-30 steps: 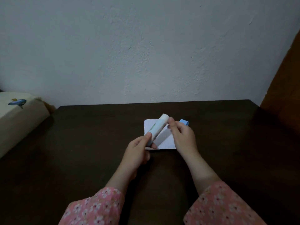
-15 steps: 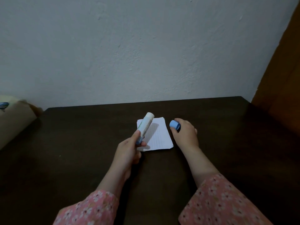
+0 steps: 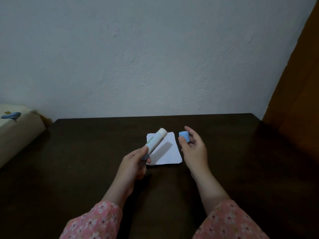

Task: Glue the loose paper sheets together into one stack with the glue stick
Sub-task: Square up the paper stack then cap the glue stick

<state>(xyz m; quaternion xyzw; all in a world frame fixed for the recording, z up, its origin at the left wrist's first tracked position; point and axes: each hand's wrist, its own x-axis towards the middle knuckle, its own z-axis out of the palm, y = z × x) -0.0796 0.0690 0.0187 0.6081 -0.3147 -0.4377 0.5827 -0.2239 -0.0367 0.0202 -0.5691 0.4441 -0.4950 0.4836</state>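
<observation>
Over the dark bench, my left hand clamped the uncapped glue stick above the paper sheets; my right hand pinched its blue cap. No gluing looked begun.

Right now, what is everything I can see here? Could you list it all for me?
table: one, dark brown, fills the lower view
paper sheets: one small pile, white and lined, middle of the table
glue stick: one, white tube, uncapped, tilted above the paper
cap: one, blue, right of the paper
wall: one, pale, behind the table
cushion: one, cream, far left
sleeves: two, pink floral, bottom edge
left hand: holds the glue stick
right hand: holds the cap
</observation>
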